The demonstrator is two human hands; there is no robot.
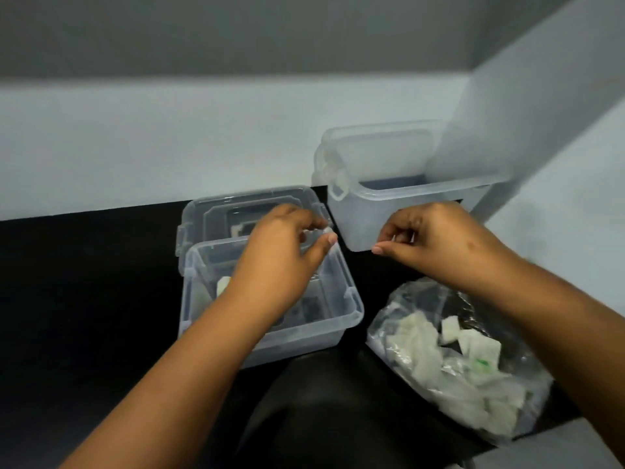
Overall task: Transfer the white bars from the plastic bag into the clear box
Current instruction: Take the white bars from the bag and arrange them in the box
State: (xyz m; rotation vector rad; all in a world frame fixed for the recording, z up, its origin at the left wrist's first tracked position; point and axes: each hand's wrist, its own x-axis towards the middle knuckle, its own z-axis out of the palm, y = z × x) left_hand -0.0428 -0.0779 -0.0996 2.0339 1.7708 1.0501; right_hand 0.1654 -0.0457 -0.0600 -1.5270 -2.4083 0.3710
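Both hands are hovering mid-frame, apart. Left hand (280, 245) is sitting over the clear box (341, 321), fingers curled, pinching something small & pale at the fingertips; too blurred to say what. Right hand (436, 238) is curled w/ thumb sticking out left; can't tell if it's holding anything. One white bar (223, 285) is lying in the box at its left side. Plastic bag (399, 319) w/ more white bars (473, 346) is lying lower right on the black surface (84, 299). A lid (216, 211) is resting behind the box; a 2nd clear box (406, 211) is standing upper right.

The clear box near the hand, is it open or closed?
Open. The clear box has no lid on; its lid lies behind it.
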